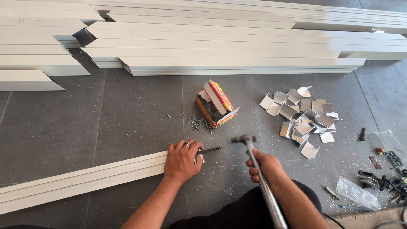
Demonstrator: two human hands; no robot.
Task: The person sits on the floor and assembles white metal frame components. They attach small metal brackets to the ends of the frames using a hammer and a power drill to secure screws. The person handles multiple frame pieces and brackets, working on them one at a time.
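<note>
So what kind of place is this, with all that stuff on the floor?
Probably a workshop or building site. Long white metal profiles lie stacked on the grey tiled floor, beside a heap of small metal corner pieces and an open box of nails. The right hand holds a hammer.

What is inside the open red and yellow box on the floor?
The box holds a dark mass that looks like small nails; similar loose nails lie beside it. Its raised flap covers the rest of the inside.
</note>
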